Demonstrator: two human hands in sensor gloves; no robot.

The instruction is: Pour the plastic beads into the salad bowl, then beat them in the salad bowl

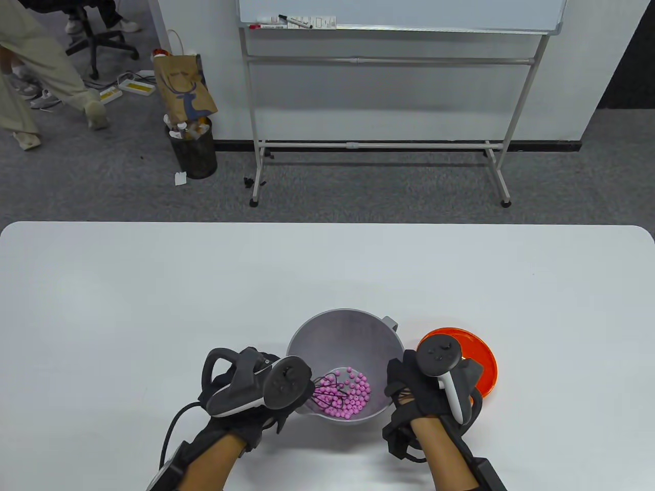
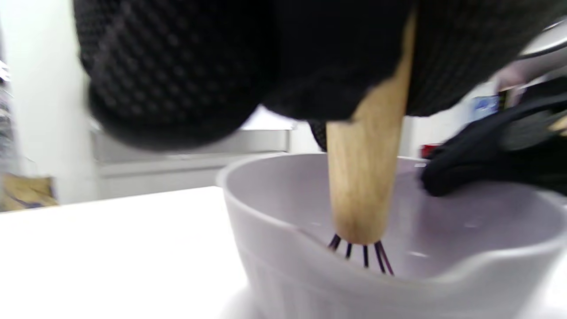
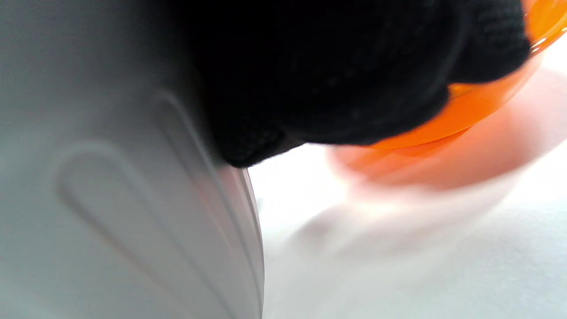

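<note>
A grey salad bowl (image 1: 342,327) stands near the table's front edge, with several pink plastic beads (image 1: 346,396) heaped in its bottom. My left hand (image 1: 266,394) grips the wooden handle (image 2: 364,177) of a whisk, whose dark wires (image 1: 327,384) dip into the beads. The same wires (image 2: 361,254) show just inside the bowl's rim (image 2: 274,221) in the left wrist view. My right hand (image 1: 404,383) holds the bowl's right rim, thumb side over the edge. In the right wrist view the glove (image 3: 336,71) lies against the bowl's outer wall (image 3: 110,199).
An orange bowl (image 1: 478,358) sits just right of the salad bowl, partly behind my right hand, and appears blurred in the right wrist view as an orange bowl (image 3: 478,106). The white table (image 1: 204,286) stretches to the far edge. A whiteboard stand (image 1: 378,146) is beyond it.
</note>
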